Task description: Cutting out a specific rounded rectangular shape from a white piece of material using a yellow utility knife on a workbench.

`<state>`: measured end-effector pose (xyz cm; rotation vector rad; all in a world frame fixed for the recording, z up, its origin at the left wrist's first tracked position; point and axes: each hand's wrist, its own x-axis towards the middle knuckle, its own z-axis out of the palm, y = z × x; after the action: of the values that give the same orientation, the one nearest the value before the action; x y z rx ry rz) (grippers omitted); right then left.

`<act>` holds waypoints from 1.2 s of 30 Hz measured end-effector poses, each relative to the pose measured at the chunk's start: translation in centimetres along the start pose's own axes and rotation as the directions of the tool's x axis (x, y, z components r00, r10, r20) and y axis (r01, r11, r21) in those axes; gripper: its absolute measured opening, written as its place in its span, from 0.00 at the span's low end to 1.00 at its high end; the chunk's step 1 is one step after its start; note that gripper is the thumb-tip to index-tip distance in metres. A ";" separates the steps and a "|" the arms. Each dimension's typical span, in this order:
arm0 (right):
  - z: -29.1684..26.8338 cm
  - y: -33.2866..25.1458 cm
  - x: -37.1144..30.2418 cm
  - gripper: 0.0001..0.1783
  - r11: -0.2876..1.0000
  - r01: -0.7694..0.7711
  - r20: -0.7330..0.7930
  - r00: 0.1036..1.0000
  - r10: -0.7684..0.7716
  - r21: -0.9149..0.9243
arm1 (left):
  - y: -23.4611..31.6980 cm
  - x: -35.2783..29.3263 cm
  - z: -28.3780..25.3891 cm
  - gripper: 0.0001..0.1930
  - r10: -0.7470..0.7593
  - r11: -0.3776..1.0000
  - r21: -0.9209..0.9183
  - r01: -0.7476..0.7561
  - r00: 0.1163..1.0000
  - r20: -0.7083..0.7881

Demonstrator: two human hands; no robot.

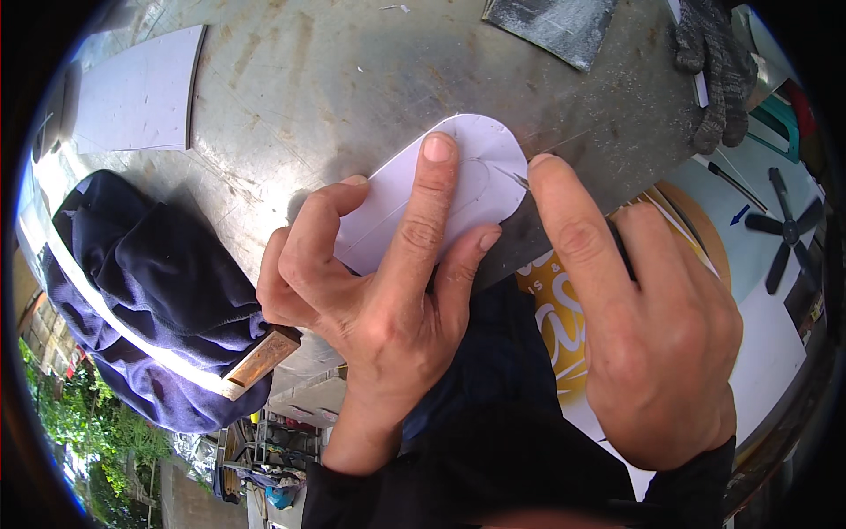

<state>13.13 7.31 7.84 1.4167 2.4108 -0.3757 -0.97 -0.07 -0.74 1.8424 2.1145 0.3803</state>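
Note:
A white flat piece (480, 141) with a rounded end lies on the metal table, thin curved and straight lines marked on its face. My left hand (379, 291) holds it down, the index finger stretched across the top and the thumb and other fingers at its edges. My right hand (639, 326) is closed around a slim cutting tool (522, 180), whose thin pointed metal tip meets the piece near its rounded right edge. My right index finger presses along the tool. Most of its dark handle is hidden in my fist.
On the metal table (291, 97) are a white sheet (137, 93), dark blue cloth (159, 273), a dusty dark sheet (555, 26) and grey knitted gloves (718, 79). A metal-ended strip (264, 361) crosses the cloth. At right are a black fan blade (789, 229) and a yellow printed sheet (564, 353).

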 end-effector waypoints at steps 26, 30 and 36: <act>-1.0 0.6 0.6 0.30 0.985 0.080 0.015 0.997 -0.078 -0.155 | 0.6 0.4 0.0 0.36 -0.051 0.999 -0.001 0.051 0.998 -0.029; -0.1 0.3 0.7 0.30 0.989 0.104 0.000 0.994 -0.105 -0.109 | 0.1 -0.2 0.1 0.35 -0.073 0.997 0.018 0.074 0.997 -0.017; -0.4 0.4 0.7 0.29 0.987 0.107 0.004 0.994 -0.108 -0.122 | 0.2 -0.2 0.2 0.35 -0.070 0.998 -0.011 0.070 0.997 -0.031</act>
<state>13.14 8.24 7.87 1.2398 2.4730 -0.2475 -0.67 -0.29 -0.79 1.7631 2.1875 0.4046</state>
